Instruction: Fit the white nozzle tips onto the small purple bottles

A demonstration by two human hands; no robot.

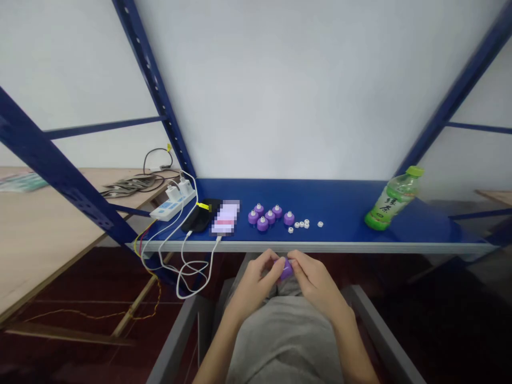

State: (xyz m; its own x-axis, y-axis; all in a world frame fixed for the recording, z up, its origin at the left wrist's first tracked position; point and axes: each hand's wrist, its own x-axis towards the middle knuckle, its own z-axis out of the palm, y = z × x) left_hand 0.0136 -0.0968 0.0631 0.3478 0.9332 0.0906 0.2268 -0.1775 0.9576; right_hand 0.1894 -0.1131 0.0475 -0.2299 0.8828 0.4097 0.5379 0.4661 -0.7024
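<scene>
A purple cap (286, 270) sits between both hands (256, 278) (314, 276), pinched in their curled fingers

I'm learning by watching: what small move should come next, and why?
Perhaps turn the held purple piece to show its top: the left hand and right hand partly hide it, so I cannot tell whether it matches the white-tipped purple caps on the blue shelf.
</scene>
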